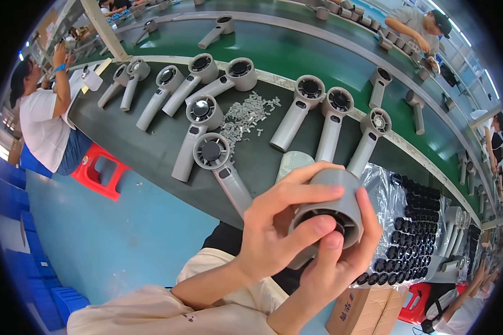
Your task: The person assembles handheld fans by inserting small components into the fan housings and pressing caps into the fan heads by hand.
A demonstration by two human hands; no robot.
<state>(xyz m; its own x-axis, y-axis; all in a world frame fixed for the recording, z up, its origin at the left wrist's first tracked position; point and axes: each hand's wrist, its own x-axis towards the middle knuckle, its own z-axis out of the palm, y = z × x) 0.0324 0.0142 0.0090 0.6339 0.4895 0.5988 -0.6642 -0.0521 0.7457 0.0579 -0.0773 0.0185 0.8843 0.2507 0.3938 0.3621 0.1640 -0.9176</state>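
Note:
Up close at the front of the bench, a grey handheld fan (338, 181) is lifted with the open end of its round head turned toward me. My left hand (276, 226) wraps the left side of the head, fingers over its top. From the right and below, my right hand (346, 254) grips the rim. Both thumbs press together at the dark centre inside the head. Most of this fan's handle is hidden behind my hands. Just left of them lies another grey fan (229, 181), its handle end close to my left hand.
A pile of small grey pieces (243, 120) lies among several fans on the dark bench mat (134, 139). Rows of black round caps (411, 237) sit on clear plastic at right, above a cardboard box (363, 312). Beyond runs a green conveyor (296, 47). A co-worker (47, 117) sits at left.

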